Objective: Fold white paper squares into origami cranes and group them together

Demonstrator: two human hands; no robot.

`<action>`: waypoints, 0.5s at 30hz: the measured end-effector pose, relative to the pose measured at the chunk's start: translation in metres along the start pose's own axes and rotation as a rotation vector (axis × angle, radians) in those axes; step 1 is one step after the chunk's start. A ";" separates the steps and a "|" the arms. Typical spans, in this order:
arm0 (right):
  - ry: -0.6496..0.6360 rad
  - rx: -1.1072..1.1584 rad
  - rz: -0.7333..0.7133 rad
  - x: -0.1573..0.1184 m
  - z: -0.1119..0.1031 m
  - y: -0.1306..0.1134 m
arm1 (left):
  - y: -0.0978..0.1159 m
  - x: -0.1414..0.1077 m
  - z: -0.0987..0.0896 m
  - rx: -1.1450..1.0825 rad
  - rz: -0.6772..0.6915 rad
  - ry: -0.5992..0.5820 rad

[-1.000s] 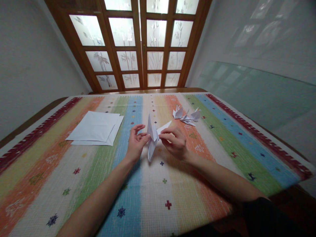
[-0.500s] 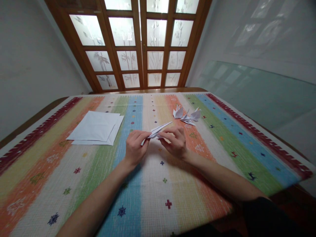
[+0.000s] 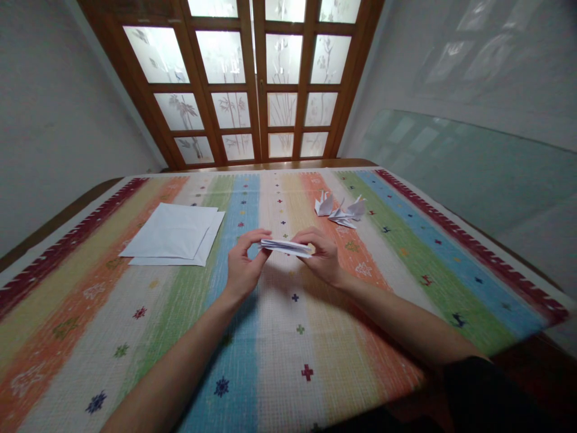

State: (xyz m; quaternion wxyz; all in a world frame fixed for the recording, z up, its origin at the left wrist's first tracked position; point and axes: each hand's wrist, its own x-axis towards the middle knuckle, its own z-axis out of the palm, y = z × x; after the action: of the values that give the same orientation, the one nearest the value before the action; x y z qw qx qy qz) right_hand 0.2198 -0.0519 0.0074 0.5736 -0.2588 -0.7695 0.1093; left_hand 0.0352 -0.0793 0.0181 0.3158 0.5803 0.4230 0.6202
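Cloth-covered desk: left grip, right grip pinch paper by opposite ends, likely keeping folds flat; cranes toward far edge.

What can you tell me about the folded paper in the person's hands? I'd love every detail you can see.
The folded paper is white, narrow and flat-looking, seen nearly edge-on, with several thin layers showing along its near side. It lies crosswise, its right end a little lower in the picture. The left hand pinches its left end and the right hand holds its right; it appears raised above the striped tablecloth. Its broad faces are hard to see.
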 end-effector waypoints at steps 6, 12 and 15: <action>0.128 -0.258 -0.228 -0.001 -0.003 0.001 | -0.001 -0.002 0.004 -0.156 -0.215 0.027; 0.057 -0.287 -0.328 -0.009 0.000 0.008 | 0.005 -0.003 0.007 -0.279 -0.289 -0.105; 0.025 -0.290 -0.316 -0.013 0.003 0.012 | 0.006 -0.002 0.007 -0.282 -0.261 -0.067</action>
State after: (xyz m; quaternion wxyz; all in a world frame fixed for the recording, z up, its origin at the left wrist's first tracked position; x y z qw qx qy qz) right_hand 0.2232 -0.0484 -0.0094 0.5499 -0.2160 -0.8009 -0.0973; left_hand 0.0433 -0.0826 0.0228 0.4854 0.4911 0.3927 0.6074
